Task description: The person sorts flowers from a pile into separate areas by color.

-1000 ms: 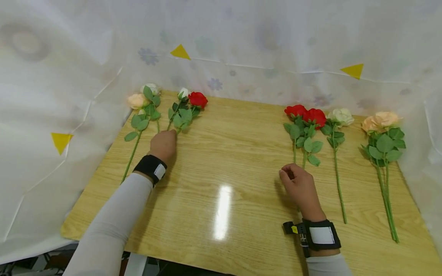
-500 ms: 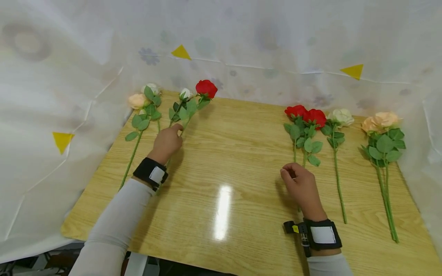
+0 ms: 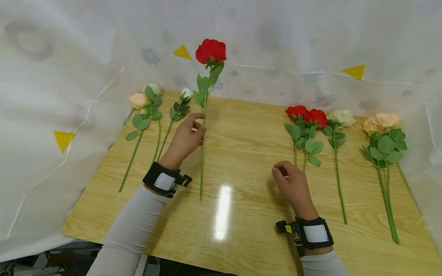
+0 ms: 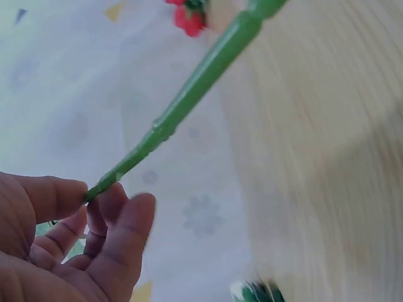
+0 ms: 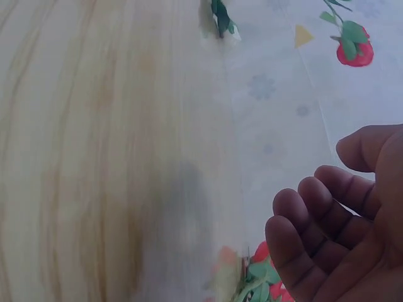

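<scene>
My left hand [image 3: 187, 137] pinches the green stem of a red rose [image 3: 211, 51] between thumb and fingers. The rose stands nearly upright, its bloom high in front of the curtain and its stem end over the table. In the left wrist view the stem [image 4: 201, 78] runs from the fingertips [image 4: 58, 198] to the upper right. My right hand [image 3: 291, 186] hovers over the table with loosely curled fingers and nothing in them; the right wrist view shows the bare fingers [image 5: 296, 251]. Just beyond it lie two red roses [image 3: 315, 119].
A white rose [image 3: 186, 94], a peach rose [image 3: 139, 100] and another white rose [image 3: 152, 88] lie at the left of the wooden table [image 3: 241, 153]. On the right are a cream rose [image 3: 341, 117] and peach roses [image 3: 385, 120]. A patterned curtain [image 3: 255, 46] hangs behind.
My left hand has lifted the red rose off the table beside the white one, moved it right and tipped it upright. My right hand has shifted slightly left.
</scene>
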{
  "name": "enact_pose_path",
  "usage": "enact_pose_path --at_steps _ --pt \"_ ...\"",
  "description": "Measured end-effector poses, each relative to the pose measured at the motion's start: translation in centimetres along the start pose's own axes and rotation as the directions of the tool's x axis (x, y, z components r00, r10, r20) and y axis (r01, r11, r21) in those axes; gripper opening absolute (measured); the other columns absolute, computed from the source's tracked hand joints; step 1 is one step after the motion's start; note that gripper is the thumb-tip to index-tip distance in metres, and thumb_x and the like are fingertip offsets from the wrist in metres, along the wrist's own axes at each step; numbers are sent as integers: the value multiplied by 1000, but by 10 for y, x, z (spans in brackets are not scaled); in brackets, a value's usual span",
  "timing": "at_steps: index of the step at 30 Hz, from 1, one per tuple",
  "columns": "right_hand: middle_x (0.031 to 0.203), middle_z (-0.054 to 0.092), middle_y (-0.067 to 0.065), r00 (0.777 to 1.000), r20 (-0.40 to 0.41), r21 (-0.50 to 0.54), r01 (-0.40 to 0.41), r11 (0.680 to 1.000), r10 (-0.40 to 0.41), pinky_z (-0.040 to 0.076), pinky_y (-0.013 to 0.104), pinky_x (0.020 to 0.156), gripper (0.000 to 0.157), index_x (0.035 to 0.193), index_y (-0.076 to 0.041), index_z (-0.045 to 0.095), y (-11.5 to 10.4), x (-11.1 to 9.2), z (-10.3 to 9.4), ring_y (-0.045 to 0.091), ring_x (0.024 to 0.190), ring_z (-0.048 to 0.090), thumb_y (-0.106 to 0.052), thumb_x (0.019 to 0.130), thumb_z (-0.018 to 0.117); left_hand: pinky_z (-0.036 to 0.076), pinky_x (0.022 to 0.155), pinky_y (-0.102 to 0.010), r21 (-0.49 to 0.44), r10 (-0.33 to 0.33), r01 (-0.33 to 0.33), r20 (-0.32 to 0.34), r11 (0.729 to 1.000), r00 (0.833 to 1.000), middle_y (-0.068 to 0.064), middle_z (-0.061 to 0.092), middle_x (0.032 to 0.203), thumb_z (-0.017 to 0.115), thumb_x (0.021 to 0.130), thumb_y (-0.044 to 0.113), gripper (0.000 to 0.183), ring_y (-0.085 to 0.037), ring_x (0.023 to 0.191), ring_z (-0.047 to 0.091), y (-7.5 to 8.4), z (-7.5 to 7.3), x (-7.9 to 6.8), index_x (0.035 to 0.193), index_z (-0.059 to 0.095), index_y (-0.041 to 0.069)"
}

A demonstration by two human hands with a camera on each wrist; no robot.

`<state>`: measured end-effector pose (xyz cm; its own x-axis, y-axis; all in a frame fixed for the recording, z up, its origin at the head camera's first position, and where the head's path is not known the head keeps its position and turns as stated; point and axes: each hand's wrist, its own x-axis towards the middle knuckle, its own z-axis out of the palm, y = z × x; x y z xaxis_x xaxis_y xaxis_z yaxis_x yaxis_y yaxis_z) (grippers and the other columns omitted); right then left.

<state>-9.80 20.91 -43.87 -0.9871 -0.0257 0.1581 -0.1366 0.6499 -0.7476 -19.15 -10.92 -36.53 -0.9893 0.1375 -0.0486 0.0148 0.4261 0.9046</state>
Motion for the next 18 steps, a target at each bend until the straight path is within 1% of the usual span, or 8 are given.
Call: enact_pose_path --at_steps 2,4,8,11,13,15,16,18 --pt "88 63 4 999 42 40 -25 999 24 48 38 62 26 107 -9 63 -8 1 5 15 75 55 -31 95 53 53 65 -38 -109 -3 4 14 994 1000 -10 49 101 48 98 21 38 -24 76 54 8 7 -1 136 42 19" --pt "93 62 6 994 102 91 -56 994 46 49 38 63 30 114 -10 59 -18 2 12 16 78 56 -33 96 53 54 67 -38 -196 5 0 25 981 1000 -10 48 101 49 98 20 38 -24 78 54 14 15 -1 136 42 18" --pt "106 57 8 966 253 199 -112 974 60 50 39 66 38 127 -15 49 -41 1 26 19 87 56 -36 96 52 55 66 -37 -305 14 -7 21 952 1000 -8 49 99 50 97 18 37 -23 80 55 21 32 0 133 44 17" --pt "111 56 10 945 326 270 -131 954 38 51 39 69 41 131 -17 43 -58 -2 37 20 92 57 -34 95 53 56 66 -38 -349 16 -13 6 937 1000 -7 51 97 52 97 18 34 -22 80 56 25 44 0 130 46 16" --pt "111 56 10 943 331 306 -119 945 11 53 38 69 38 131 -18 44 -67 -4 44 20 92 58 -30 95 53 56 66 -40 -372 15 -15 -3 928 1000 -7 51 96 52 96 18 33 -22 79 57 26 50 -1 129 46 15" --pt "107 57 8 949 314 326 -91 941 -17 54 37 67 35 129 -18 46 -73 -6 49 17 88 60 -26 95 54 56 66 -40 -393 13 -15 -7 919 1000 -7 51 96 52 96 18 33 -22 78 57 27 55 -1 128 46 15" --pt "105 57 7 955 296 330 -69 942 -34 54 36 65 34 128 -16 47 -75 -7 52 16 86 61 -23 95 54 56 65 -39 -403 12 -13 -7 915 1000 -7 51 96 52 96 18 33 -22 78 58 27 57 0 128 46 14" --pt "99 59 5 969 241 306 -17 952 -60 53 34 60 31 124 -14 49 -77 -8 55 13 79 60 -20 95 56 55 64 -36 -415 15 -14 -1 910 1000 -7 50 96 52 96 18 33 -22 79 58 28 61 0 128 45 14"
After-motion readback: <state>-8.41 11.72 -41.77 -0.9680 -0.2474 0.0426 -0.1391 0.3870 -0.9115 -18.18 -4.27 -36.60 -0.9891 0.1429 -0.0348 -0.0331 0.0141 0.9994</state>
